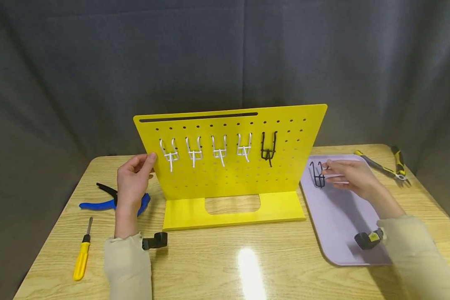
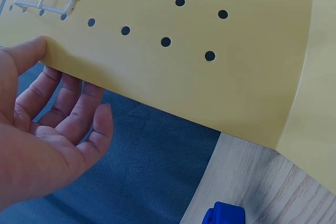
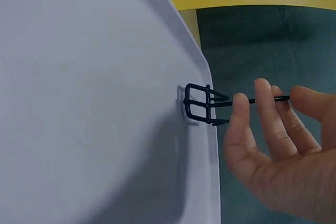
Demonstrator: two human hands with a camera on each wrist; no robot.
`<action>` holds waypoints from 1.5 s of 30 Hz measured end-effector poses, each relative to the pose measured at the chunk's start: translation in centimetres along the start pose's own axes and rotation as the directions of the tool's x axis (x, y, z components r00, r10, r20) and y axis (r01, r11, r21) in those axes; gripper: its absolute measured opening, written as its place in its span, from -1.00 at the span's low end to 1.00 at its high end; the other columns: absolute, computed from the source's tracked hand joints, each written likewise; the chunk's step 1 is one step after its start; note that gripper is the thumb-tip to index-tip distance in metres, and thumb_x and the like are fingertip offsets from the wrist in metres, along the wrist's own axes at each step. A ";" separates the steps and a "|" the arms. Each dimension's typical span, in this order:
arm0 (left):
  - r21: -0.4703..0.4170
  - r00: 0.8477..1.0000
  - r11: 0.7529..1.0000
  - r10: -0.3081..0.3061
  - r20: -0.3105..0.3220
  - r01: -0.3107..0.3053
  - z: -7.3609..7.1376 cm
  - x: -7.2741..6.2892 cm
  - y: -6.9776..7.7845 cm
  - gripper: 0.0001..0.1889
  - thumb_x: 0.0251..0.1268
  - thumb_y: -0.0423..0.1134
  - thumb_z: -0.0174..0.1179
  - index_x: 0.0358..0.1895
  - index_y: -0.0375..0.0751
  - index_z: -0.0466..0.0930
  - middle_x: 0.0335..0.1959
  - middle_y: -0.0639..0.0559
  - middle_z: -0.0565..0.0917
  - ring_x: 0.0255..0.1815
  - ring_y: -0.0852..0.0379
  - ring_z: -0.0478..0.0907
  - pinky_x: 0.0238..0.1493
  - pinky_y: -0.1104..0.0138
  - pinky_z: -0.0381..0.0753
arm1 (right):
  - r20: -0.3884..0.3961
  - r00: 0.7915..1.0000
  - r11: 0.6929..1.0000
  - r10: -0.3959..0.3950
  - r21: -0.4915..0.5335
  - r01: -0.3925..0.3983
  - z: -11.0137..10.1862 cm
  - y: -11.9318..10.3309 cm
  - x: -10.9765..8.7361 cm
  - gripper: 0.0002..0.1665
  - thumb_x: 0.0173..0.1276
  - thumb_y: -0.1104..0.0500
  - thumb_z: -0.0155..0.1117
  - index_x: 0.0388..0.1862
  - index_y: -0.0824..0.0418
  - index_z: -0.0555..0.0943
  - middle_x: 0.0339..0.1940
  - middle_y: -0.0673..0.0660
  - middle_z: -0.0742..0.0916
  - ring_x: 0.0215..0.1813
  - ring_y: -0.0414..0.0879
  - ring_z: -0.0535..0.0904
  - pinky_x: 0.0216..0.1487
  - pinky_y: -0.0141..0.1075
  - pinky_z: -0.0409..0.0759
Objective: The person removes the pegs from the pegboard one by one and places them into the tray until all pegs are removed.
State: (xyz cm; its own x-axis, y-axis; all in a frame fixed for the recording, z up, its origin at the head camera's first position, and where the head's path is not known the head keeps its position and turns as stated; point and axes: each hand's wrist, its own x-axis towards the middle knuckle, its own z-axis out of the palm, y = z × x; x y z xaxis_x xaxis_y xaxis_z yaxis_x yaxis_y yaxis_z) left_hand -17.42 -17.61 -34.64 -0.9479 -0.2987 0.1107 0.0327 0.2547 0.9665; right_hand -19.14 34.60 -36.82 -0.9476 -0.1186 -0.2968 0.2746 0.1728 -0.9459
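A yellow pegboard (image 1: 225, 183) stands upright on its flat base in the middle of the table. Several white wire hooks (image 1: 219, 153) hang in a row on it, with one black wire hook (image 1: 268, 152) at the row's right end. My left hand (image 1: 132, 183) grips the board's left edge, thumb on the front and fingers behind. Over the far left part of the lavender tray (image 1: 337, 246), my right hand (image 1: 350, 177) pinches a second black hook (image 3: 197, 103) by its prong, between thumb and fingers. The hook's two bent ends point up in the head view.
Left of the board lie blue-handled pliers (image 1: 97, 206), partly behind my left forearm, and a yellow screwdriver (image 1: 81, 260). Two yellow-and-black pliers (image 1: 376, 164) lie beyond the tray at the right. A dark curtain (image 1: 195, 58) hangs behind the table.
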 end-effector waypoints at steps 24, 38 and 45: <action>0.010 1.000 1.000 -0.008 0.001 0.008 0.0 0.0 0.0 -0.48 0.34 0.11 0.12 0.07 -0.28 0.60 -0.19 0.11 0.59 -0.22 0.23 0.52 -0.06 0.29 0.51 | -0.022 1.000 1.000 0.008 -0.010 -0.008 -0.3 0.1 0.6 -0.38 0.45 -0.02 0.15 0.30 0.34 0.32 -0.28 -0.09 0.76 -0.22 -0.12 0.72 -0.16 -0.29 0.64; 0.011 1.000 1.000 0.000 0.000 0.000 0.2 0.0 0.0 -0.48 0.34 0.12 0.12 0.06 -0.29 0.60 -0.19 0.09 0.59 -0.22 0.22 0.52 -0.09 0.34 0.52 | -0.113 0.957 0.924 -0.266 0.252 0.286 1.6 -2.6 -2.7 -0.85 0.39 0.23 0.22 -0.15 0.05 0.69 -0.31 0.00 0.75 -0.27 -0.15 0.71 -0.24 -0.39 0.63; 0.009 1.000 1.000 0.007 -0.007 -0.007 0.2 0.0 0.1 -0.49 0.34 0.11 0.13 0.05 -0.29 0.61 -0.20 0.10 0.59 -0.24 0.24 0.54 -0.14 0.40 0.51 | -0.076 0.902 0.885 -0.425 0.176 0.432 4.8 -3.9 -4.3 -0.79 0.41 0.31 0.17 -0.06 0.16 0.66 -0.28 0.04 0.74 -0.24 -0.15 0.69 -0.19 -0.40 0.62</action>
State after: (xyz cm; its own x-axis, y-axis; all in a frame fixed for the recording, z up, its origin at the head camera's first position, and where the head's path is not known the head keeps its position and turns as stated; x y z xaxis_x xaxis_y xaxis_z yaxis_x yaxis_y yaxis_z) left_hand -17.47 -17.45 -34.62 -0.9454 -0.3036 0.1188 0.0359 0.2651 0.9636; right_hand -15.33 29.78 -32.46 -0.9838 -0.1063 0.1443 -0.1373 -0.0701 -0.9880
